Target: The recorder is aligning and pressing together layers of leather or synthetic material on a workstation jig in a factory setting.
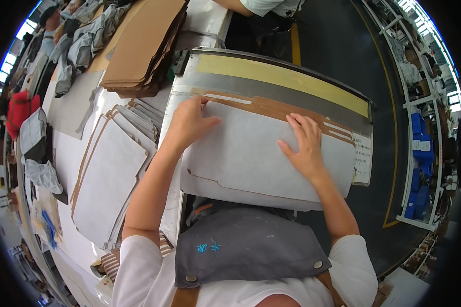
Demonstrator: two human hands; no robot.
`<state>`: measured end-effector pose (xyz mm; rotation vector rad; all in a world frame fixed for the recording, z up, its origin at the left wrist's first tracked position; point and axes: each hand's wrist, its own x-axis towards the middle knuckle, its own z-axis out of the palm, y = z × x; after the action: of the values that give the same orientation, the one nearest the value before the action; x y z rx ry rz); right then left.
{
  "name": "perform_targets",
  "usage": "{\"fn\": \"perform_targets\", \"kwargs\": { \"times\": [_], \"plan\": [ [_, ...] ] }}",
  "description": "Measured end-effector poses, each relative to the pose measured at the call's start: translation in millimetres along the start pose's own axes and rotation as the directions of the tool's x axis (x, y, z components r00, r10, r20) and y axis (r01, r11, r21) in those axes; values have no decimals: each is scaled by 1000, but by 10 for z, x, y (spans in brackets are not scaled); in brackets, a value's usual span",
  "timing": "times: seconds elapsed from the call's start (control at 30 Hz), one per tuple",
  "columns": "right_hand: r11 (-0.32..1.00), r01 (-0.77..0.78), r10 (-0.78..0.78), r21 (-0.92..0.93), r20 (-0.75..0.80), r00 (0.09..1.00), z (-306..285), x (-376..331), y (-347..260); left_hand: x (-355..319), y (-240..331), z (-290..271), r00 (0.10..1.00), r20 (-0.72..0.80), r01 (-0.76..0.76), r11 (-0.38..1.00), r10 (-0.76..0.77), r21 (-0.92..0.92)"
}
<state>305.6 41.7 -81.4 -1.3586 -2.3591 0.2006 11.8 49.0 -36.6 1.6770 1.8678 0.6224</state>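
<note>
A large grey sheet (251, 153) with brown cardboard backing lies flat on a metal machine bed (230, 82) in front of me. My left hand (189, 123) presses on its upper left corner, fingers spread toward the brown edge. My right hand (305, 143) lies flat on the sheet's upper right part, fingertips near the brown strip (271, 107). Neither hand grips anything; both rest palm down. A yellow band (281, 77) runs along the far side of the bed.
A stack of similar grey and brown sheets (112, 174) lies on the table to my left. Brown cardboard pieces (143, 46) and grey fabric parts (82, 41) pile at the back left. Another person's arm (251, 6) shows at the top. Blue crates (420, 153) sit on shelving at right.
</note>
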Motion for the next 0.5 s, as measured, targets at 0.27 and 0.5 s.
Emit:
{"fn": "perform_targets", "kwargs": {
  "times": [0.27,0.5],
  "plan": [
    [970,-109,130,219,-87,988,-653,-32,248,-466,147,-205,742,-275,-668,648,611,-364],
    [988,-103,104,118,2,995,-1453,561,481,218,162,-327,952,-304,-208,802,35,-561]
  ]
}}
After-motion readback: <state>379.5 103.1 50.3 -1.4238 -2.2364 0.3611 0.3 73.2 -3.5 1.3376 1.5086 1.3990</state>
